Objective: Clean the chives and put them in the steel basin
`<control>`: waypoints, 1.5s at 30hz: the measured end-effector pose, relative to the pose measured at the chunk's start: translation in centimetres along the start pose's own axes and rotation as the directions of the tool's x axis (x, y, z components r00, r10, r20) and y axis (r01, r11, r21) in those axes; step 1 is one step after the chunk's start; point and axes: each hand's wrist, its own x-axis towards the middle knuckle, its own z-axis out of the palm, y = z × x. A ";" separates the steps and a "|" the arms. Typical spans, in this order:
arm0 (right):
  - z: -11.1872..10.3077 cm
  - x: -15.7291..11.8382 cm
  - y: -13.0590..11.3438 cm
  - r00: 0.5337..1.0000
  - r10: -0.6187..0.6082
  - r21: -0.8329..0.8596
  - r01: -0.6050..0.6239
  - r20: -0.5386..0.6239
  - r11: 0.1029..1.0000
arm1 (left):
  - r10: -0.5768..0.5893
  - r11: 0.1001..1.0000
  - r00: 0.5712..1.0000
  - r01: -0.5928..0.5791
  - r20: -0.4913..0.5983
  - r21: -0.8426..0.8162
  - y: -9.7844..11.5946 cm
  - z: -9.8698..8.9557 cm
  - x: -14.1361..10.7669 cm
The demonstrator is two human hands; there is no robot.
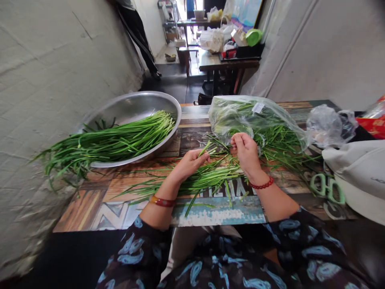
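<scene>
My left hand (190,163) is closed around a few green garlic chives, their pale cut ends poking out past the thumb. A loose spread of garlic chives (207,178) lies on the table beneath and between my hands. My right hand (246,150) is held in a pinch in front of the plastic bag; whatever its fingertips hold is too small to make out. Inside and spilling from the clear plastic bag (231,116) are more greens (279,138). At the left, a large metal basin (129,100) holds a thick bundle of chives (129,136) that hangs over its rim.
Green-handled scissors (326,188) lie at the right beside a white cap (361,172). A crumpled plastic bag (326,124) sits behind them. Walls flank both sides. Further back are a second table (210,62) with bags on it and a standing person's legs (136,34).
</scene>
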 end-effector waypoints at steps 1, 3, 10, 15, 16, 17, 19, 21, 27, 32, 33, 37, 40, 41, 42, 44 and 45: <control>-0.2 0.1 0.0 1.000 -0.013 0.001 0.013 0.010 1.000 | -0.002 1.000 1.000 0.002 0.001 -0.002 0.0 -0.1 0.0; -0.3 0.1 -0.3 0.990 -0.105 -0.062 0.112 0.098 0.992 | -0.002 1.000 1.000 0.002 0.007 0.001 0.0 -0.1 -0.1; 0.3 -0.6 -0.8 0.807 -0.368 -0.196 0.498 0.462 0.845 | 0.041 0.999 0.999 -0.041 0.027 0.034 0.0 0.0 0.0; 0.2 -0.5 -0.8 0.813 -0.383 -0.203 0.505 0.439 0.839 | -0.005 1.000 0.999 0.005 0.042 0.001 0.3 0.0 -0.1; 0.4 -0.7 -0.9 0.835 -0.364 -0.188 0.469 0.413 0.863 | -0.016 1.000 0.999 0.017 0.048 -0.016 0.4 0.0 -0.2; 0.6 -0.9 -0.9 0.865 -0.326 -0.165 0.410 0.381 0.897 | -0.028 0.999 0.998 0.030 0.056 -0.036 0.5 0.1 -0.2; 1.3 -1.4 -0.7 0.925 -0.202 -0.084 0.240 0.321 0.967 | -0.047 0.995 0.996 0.053 0.074 -0.080 0.5 0.1 -0.3; 2.1 -2.0 -0.4 0.955 -0.053 0.031 0.046 0.292 0.998 | -0.050 0.992 0.995 0.060 0.090 -0.115 0.5 0.1 -0.4; 3.0 -2.1 0.1 0.952 0.172 0.278 -0.241 0.253 0.930 | -0.050 0.987 0.994 0.064 0.099 -0.147 0.3 0.2 -0.3; 1.3 -0.5 0.4 0.983 0.151 0.284 -0.174 0.103 0.943 | -0.073 0.987 0.995 0.082 0.074 -0.136 0.4 0.1 -0.3; 1.0 -0.4 0.5 0.986 0.138 0.256 -0.158 0.093 0.954 | -0.072 0.988 0.995 0.080 0.066 -0.131 0.5 0.1 -0.3; 0.8 -0.7 0.6 0.983 0.041 0.044 -0.050 0.178 0.998 | -0.043 0.996 0.999 0.045 0.034 -0.082 0.4 0.1 -0.3; 1.3 -1.2 0.3 0.956 0.020 -0.056 -0.004 0.293 0.998 | 0.009 0.999 1.000 -0.009 0.021 -0.038 0.0 0.2 -0.1; 1.4 -1.3 0.1 0.949 0.010 -0.084 0.018 0.315 0.996 | 0.024 0.999 1.000 -0.024 0.019 -0.028 -0.2 0.2 0.0; 1.5 -1.4 -0.1 0.945 -0.014 -0.113 0.054 0.326 0.992 | 0.035 0.999 0.999 -0.035 0.017 -0.022 -0.3 0.2 0.1; 1.7 -1.5 -0.5 0.943 -0.098 -0.166 0.158 0.318 0.973 | 0.044 0.999 0.999 -0.043 0.017 -0.012 -0.5 0.2 0.2; 1.7 -1.6 -0.6 0.940 -0.144 -0.188 0.209 0.310 0.960 | 0.045 0.999 0.999 -0.045 0.020 -0.008 -0.5 0.2 0.2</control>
